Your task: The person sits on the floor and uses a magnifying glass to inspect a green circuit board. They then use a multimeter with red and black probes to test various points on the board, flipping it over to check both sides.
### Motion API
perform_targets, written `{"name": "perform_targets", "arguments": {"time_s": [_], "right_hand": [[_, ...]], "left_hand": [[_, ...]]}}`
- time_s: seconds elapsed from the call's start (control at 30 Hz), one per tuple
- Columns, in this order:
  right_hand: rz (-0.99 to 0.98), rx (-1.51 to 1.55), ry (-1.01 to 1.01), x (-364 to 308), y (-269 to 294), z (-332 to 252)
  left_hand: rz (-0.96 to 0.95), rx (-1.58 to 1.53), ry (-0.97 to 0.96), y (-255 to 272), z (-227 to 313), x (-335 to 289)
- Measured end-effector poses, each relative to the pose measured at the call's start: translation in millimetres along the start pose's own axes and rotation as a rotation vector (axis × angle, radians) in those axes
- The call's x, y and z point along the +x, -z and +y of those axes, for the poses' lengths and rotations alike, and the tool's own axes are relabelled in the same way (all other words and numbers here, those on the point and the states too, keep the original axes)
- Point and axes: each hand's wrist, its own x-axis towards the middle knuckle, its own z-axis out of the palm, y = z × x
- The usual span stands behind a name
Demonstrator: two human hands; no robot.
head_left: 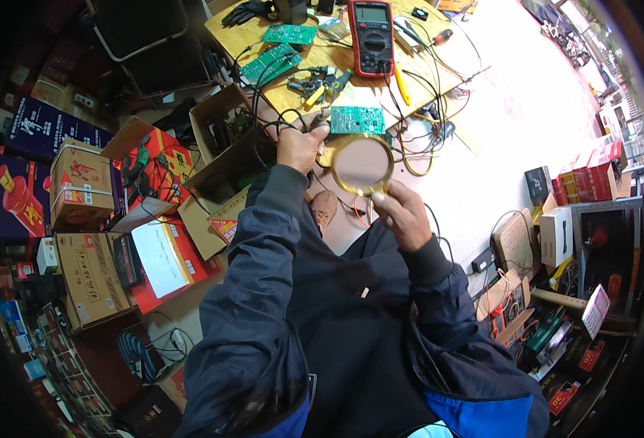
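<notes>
My left hand [301,148] is closed at the near edge of the wooden table, its thumb and fingers pinching the left edge of a small green circuit board [357,119]. A dark part and a black cable lie by those fingertips, and the exact grip is partly hidden. In my right hand [403,217] is the short handle of a round magnifying glass [363,165] with a gold-coloured rim. Its lens sits just below the board, and pale floor shows through it. A red and black multimeter [373,42] lies beyond the board.
Two more green boards [290,34] [271,64], yellow-handled pliers [314,95], a screwdriver [442,36] and tangled black cables [438,109] lie on the table [241,36]. Cardboard boxes [88,277] crowd the left. More boxes [588,175] and a shelf of tools stand right.
</notes>
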Motion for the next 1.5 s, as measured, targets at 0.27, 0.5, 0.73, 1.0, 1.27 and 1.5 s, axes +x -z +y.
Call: {"name": "perform_targets", "arguments": {"time_s": [0.27, 0.5, 0.73, 1.0, 1.27, 1.5], "right_hand": [[0.204, 0.117, -0.124, -28.0, 31.0, 55.1], [0.311, 0.150, -0.032, -20.0, 45.8, 49.4], [0.545, 0.047, 0.116, 29.1, 111.6, 27.5], [0.932, -0.338, 0.095, 189.9, 269.7, 4.8], [0.647, -1.121, 0.053, 261.0, 295.5, -17.6], [0.865, -0.672, -0.082, 273.7, 312.8, -16.6]], "left_hand": [[0.025, -0.011, 0.029, -3.4, 6.3, -4.7], [0.029, -0.020, 0.017, -3.4, 4.3, -2.7], [0.043, -0.003, -0.051, 0.3, -5.6, 0.4], [0.045, 0.059, -0.026, 5.0, -6.1, 1.9], [0.061, 0.025, 0.010, 4.4, -3.8, -1.5], [0.061, -0.003, -0.011, 2.8, -2.8, -4.2]]}}
